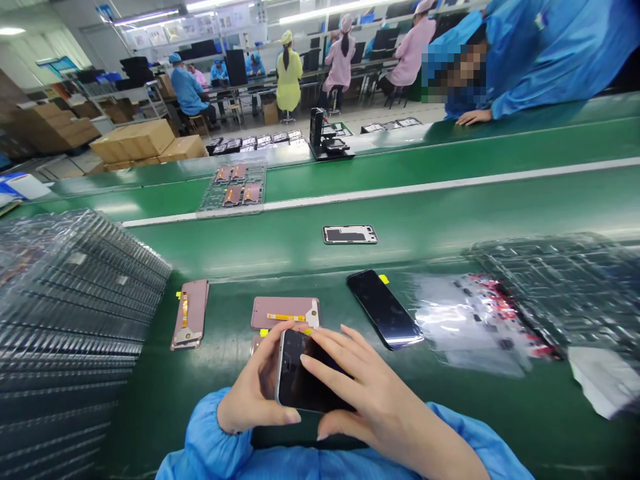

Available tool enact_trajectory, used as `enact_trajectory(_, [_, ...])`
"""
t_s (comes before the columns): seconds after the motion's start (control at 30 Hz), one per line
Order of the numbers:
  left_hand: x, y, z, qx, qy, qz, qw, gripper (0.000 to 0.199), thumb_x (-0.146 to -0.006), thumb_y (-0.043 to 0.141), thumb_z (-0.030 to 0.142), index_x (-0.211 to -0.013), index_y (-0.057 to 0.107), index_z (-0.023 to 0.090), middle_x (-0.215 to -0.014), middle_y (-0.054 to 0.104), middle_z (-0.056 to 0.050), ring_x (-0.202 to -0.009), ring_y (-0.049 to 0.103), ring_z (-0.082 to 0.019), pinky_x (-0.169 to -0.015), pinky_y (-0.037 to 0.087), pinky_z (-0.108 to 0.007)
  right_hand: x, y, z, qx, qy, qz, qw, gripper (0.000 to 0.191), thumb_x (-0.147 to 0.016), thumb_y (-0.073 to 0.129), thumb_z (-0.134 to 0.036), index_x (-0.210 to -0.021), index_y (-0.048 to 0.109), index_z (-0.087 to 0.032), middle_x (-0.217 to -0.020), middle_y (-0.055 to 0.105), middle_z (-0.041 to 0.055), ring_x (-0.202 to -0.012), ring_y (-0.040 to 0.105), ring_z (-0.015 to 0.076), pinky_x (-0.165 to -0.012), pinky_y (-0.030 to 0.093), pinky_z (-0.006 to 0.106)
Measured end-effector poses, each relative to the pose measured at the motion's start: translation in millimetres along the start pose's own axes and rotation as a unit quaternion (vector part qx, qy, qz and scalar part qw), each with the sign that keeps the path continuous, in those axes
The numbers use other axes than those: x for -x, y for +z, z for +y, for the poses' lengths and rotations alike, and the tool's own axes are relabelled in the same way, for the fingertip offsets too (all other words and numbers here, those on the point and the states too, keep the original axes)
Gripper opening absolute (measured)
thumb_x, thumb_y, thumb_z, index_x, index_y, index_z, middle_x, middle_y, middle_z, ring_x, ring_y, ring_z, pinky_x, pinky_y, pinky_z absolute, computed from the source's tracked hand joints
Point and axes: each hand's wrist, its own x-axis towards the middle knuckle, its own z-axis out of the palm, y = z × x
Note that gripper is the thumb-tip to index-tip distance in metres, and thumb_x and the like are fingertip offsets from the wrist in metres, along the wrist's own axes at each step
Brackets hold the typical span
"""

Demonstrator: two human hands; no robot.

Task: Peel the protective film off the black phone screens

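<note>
A smartphone (316,381) with a dark screen facing up and a silver edge lies tilted between my hands, just above the green bench. My left hand (253,393) wraps its left end, thumb along the near edge. Across the right part of the screen lies my right hand (367,390), fingers over the glass and thumb by the near edge. Beyond them is a pinkish screen panel (285,308) with an orange flex cable; another panel under it is partly hidden. A similar panel (190,313) rests at left. At right lies a black glossy screen (383,307) with a yellow tab.
Stacked clear plastic trays (70,320) rise at left; more trays (565,287) lie at right beside plastic film (450,317). Farther off are a phone housing (350,234), a tray with several panels (235,190) and a black stand (320,137). A co-worker's sleeve (540,100) leans in opposite.
</note>
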Motion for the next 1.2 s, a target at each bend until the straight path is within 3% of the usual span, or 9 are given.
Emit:
enact_trajectory(0.13, [-3.4, -6.8, -8.2, 0.032, -0.033, 0.032, 0.998, 0.089, -0.069, 0.085, 0.032, -0.146, 0.042, 0.036, -0.154, 0.043, -0.008, -0.141, 0.040, -0.032, -0.117, 0.032, -0.045, -2.7, 6.7, 1.3, -0.004, 0.035, 0.032, 0.999, 0.059, -0.090, 0.064, -0.047, -0.138, 0.052, -0.016, -0.141, 0.055, 0.0226, -0.135, 0.048, 0.0370, -0.105, 0.041, 0.067])
enact_trajectory(0.27, [-14.6, -8.4, -3.5, 0.119, -0.105, 0.120, 0.980, 0.055, -0.092, 0.058, 0.045, -0.142, 0.049, 0.024, -0.133, 0.063, -0.014, -0.109, 0.068, -0.030, -0.087, 0.057, -0.045, -1.1, 14.7, 7.8, -0.153, 0.127, 0.091, 0.976, 0.074, -0.089, 0.060, -0.057, -0.149, 0.039, -0.019, -0.147, 0.050, 0.0204, -0.136, 0.048, 0.0331, -0.107, 0.046, 0.056])
enact_trajectory(0.33, [-20.1, -10.9, 3.2, 0.130, -0.124, 0.159, 0.971, 0.047, -0.096, 0.050, 0.045, -0.133, 0.057, 0.017, -0.121, 0.070, -0.015, -0.095, 0.072, -0.028, -0.076, 0.060, -0.041, 1.1, 14.1, 12.3, -0.262, 0.210, 0.077, 0.939, 0.066, -0.095, 0.051, -0.053, -0.151, 0.036, -0.021, -0.144, 0.054, 0.0162, -0.133, 0.052, 0.0289, -0.107, 0.048, 0.050])
enact_trajectory(0.43, [-25.5, -18.7, 11.5, 0.136, -0.123, 0.186, 0.965, 0.044, -0.098, 0.047, 0.043, -0.126, 0.062, 0.013, -0.116, 0.073, -0.014, -0.099, 0.071, -0.027, -0.082, 0.058, -0.039, 3.9, 10.0, 17.3, -0.404, 0.302, 0.004, 0.863, 0.048, -0.102, 0.037, -0.048, -0.133, 0.060, -0.020, -0.123, 0.071, 0.0115, -0.119, 0.064, 0.0258, -0.105, 0.050, 0.047])
enact_trajectory(0.53, [-29.4, -24.2, 14.9, 0.132, -0.104, 0.192, 0.967, 0.041, -0.099, 0.046, 0.039, -0.125, 0.064, 0.012, -0.121, 0.071, -0.013, -0.111, 0.067, -0.027, -0.094, 0.054, -0.039, 5.7, 9.4, 18.4, -0.523, 0.318, -0.071, 0.788, 0.047, -0.099, 0.043, -0.051, -0.109, 0.072, -0.016, -0.090, 0.077, 0.0084, -0.085, 0.075, 0.0226, -0.082, 0.060, 0.038])
enact_trajectory(0.63, [-32.6, -21.0, 15.7, 0.131, -0.098, 0.164, 0.973, 0.049, -0.099, 0.043, 0.049, -0.127, 0.062, 0.015, -0.128, 0.067, -0.013, -0.111, 0.067, -0.026, -0.092, 0.055, -0.037, 7.3, 14.0, 16.7, -0.584, 0.329, -0.065, 0.739, 0.041, -0.094, 0.054, -0.051, -0.102, 0.070, -0.014, -0.084, 0.076, 0.0066, -0.070, 0.075, 0.0185, -0.068, 0.059, 0.030])
enact_trajectory(0.77, [-30.0, -7.6, 14.5, 0.101, -0.132, 0.134, 0.977, 0.060, -0.095, 0.039, 0.062, -0.131, 0.059, 0.019, -0.125, 0.067, -0.013, -0.097, 0.070, -0.022, -0.078, 0.057, -0.032, 9.2, 19.5, 16.4, -0.583, 0.349, 0.002, 0.734, 0.036, -0.095, 0.055, -0.048, -0.103, 0.067, -0.015, -0.078, 0.076, 0.0051, -0.073, 0.074, 0.0181, -0.072, 0.059, 0.031])
enact_trajectory(0.97, [-13.7, 8.5, 3.2, 0.003, -0.165, 0.113, 0.980, 0.048, -0.092, 0.054, 0.053, -0.116, 0.069, 0.015, -0.101, 0.070, -0.012, -0.081, 0.062, -0.016, -0.063, 0.049, -0.023, 9.4, 19.4, 20.2, -0.549, 0.369, 0.102, 0.743, 0.033, -0.092, 0.059, -0.050, -0.095, 0.067, -0.018, -0.086, 0.075, 0.0035, -0.068, 0.073, 0.0178, -0.069, 0.062, 0.032])
enact_trajectory(1.2, [-7.8, 12.0, -2.8, -0.097, -0.164, 0.115, 0.975, 0.042, -0.092, 0.055, 0.051, -0.087, 0.071, 0.013, -0.081, 0.062, -0.006, -0.072, 0.054, -0.014, -0.061, 0.045, -0.025, 11.2, 20.0, 15.1, -0.515, 0.376, 0.133, 0.759, 0.033, -0.094, 0.056, -0.050, -0.099, 0.067, -0.019, -0.086, 0.076, 0.0036, -0.068, 0.074, 0.0194, -0.071, 0.062, 0.033])
